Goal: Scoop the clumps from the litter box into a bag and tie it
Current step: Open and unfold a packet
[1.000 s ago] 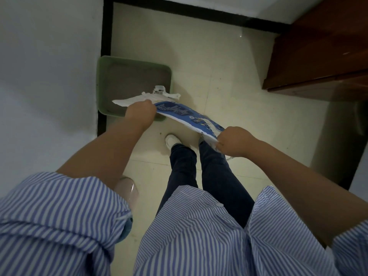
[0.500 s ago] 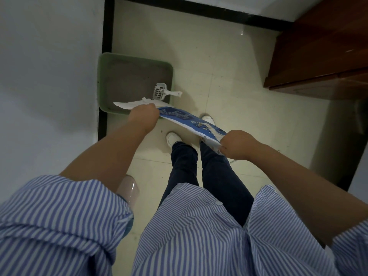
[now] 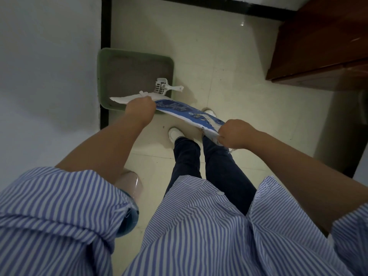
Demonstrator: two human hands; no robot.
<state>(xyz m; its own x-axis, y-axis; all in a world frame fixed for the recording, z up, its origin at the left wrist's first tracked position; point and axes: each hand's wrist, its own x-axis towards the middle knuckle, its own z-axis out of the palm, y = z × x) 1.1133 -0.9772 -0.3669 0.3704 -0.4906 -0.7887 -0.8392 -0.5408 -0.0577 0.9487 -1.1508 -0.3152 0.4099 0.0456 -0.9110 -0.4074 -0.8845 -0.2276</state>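
Now clear of the blue-and-white plastic bag, white slotted scoop lies in green litter box; left hand and right hand grip the bag's ends, fingers curled tight.

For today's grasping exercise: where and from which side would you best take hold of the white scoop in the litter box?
Grip the scoop by its flat handle, which juts right over the litter box rim; come from the right and above, since its slotted head lies in the litter.

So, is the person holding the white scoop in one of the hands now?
No. The white scoop lies in the green litter box, while the left hand and the right hand both grip the blue and white bag.
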